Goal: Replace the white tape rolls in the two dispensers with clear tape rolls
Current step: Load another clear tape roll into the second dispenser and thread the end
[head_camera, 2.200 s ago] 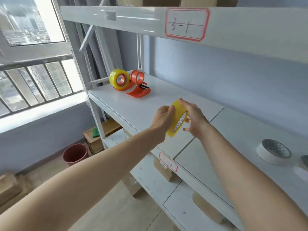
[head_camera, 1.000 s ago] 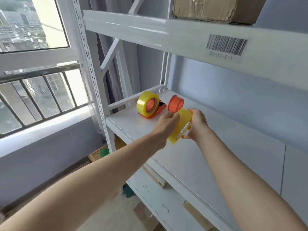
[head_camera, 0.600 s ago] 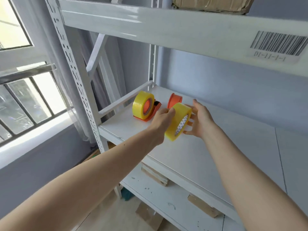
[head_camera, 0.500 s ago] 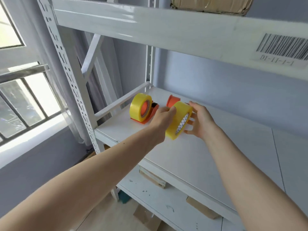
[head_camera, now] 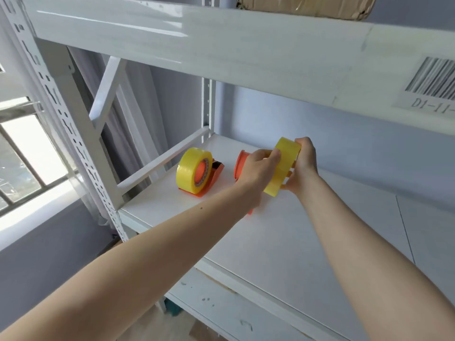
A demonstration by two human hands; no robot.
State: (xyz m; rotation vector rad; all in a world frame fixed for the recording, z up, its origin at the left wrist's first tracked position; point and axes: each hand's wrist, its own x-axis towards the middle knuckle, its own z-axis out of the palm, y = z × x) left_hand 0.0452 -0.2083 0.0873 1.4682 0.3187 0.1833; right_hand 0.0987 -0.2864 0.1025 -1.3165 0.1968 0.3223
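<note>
Both hands (head_camera: 280, 168) grip a yellow tape roll (head_camera: 283, 168) over a white shelf (head_camera: 295, 242) — window (head_camera: 24, 156) leftward.

One head-worn view looks forward and slightly down, close to the shelf (head_camera: 307, 242).

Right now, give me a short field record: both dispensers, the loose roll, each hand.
left dispenser: orange dispenser, clear tape roll mounted
right dispenser: second orange dispenser, hub bare, mostly hidden by left hand
loose roll: second clear tape roll, held on edge just right of the bare hub
left hand: grips roll
right hand: grips roll
surface: white shelf
</note>
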